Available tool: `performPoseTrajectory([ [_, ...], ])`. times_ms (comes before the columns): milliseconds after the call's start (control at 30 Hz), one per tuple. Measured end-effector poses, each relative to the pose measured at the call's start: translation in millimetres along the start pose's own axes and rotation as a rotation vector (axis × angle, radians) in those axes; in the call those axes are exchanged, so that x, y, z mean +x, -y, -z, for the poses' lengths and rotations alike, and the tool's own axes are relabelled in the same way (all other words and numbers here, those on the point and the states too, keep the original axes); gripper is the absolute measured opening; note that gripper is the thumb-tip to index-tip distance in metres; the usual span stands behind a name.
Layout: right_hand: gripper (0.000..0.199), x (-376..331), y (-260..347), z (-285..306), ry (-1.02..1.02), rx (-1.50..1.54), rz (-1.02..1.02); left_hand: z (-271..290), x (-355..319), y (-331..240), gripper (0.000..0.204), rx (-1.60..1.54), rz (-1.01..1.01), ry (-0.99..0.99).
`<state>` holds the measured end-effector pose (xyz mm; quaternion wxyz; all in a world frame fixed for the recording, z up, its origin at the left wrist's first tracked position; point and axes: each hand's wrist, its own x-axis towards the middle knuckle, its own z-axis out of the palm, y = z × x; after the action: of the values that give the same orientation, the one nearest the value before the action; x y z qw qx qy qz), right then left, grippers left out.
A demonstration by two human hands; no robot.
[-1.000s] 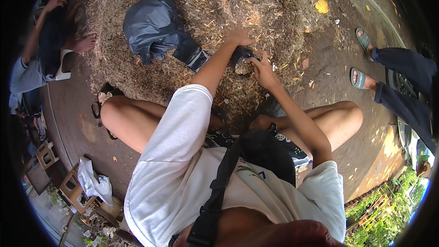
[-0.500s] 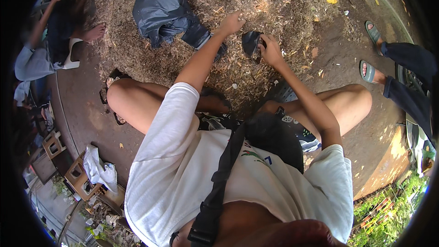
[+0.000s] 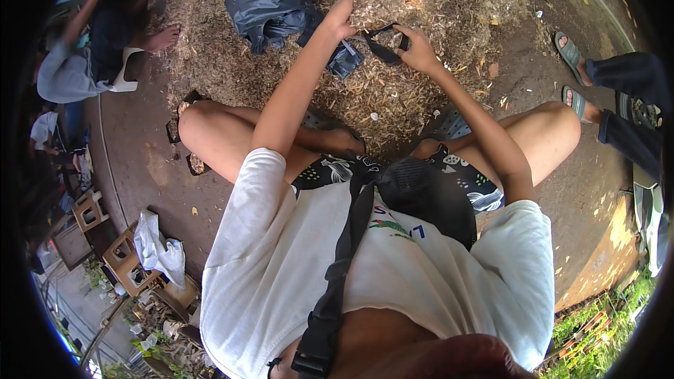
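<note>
A small black plastic bag (image 3: 382,52) hangs with its mouth spread over a heap of brown, dry chaff-like material (image 3: 435,0). My right hand (image 3: 419,50) grips the bag's right rim between thumb and fingers. My left hand (image 3: 341,17) is at the bag's left side, fingers stretched out toward the far part of the heap. Its thumb side is close to the bag's rim; whether it touches I cannot tell. Below my left wrist lie flattened small black plastic bags (image 3: 344,60). A large, crumpled black plastic bag (image 3: 269,1) rests on the heap further left.
My bent knees (image 3: 217,133) frame the near side of the heap. On the left a person (image 3: 91,49) sits on a low white stool (image 3: 126,77). At the right stand someone's feet in grey sandals (image 3: 574,102). Wooden pieces (image 3: 126,267) and a white sack (image 3: 158,249) lie lower left.
The small bag's mouth has been spread wider in my right hand. My left hand has lifted off the chaff near the bag and its fingers now point further away. The view has shifted slightly.
</note>
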<state>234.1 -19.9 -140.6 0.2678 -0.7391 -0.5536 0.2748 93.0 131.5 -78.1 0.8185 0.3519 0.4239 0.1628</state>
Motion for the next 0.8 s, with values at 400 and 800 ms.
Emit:
performPoseTrajectory([
  [400,0.084,2.2,6.9,13.1,0.211,0.523,-0.268,-34.4,-19.5,66.6,0.082,-0.060,-0.057,-0.055],
  [800,0.060,6.0,2.7,14.7,0.066,0.391,-0.167,-4.2,8.5,68.4,0.068,0.586,-0.378,-0.302],
])
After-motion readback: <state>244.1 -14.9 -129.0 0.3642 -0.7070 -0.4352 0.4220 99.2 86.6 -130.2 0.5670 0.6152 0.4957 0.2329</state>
